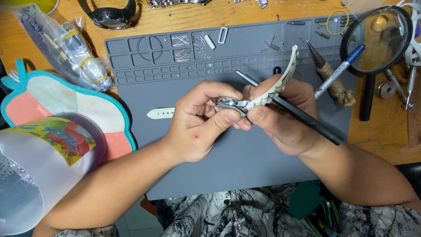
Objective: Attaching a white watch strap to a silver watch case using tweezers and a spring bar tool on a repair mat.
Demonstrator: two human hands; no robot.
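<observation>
Watch [231,104] pinched in left hand [199,120] grip, right hand [280,109] grip clamped on white strap [283,79], yellow-labelled jar [52,149] far left

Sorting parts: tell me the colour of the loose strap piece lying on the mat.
White strap piece, clearest in the head view.

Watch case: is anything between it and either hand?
Nothing visible is. The left hand pinches the silver watch case directly, and the right hand touches it from the other side while holding the white strap and a dark thin tool. The grey mat lies below.
</observation>
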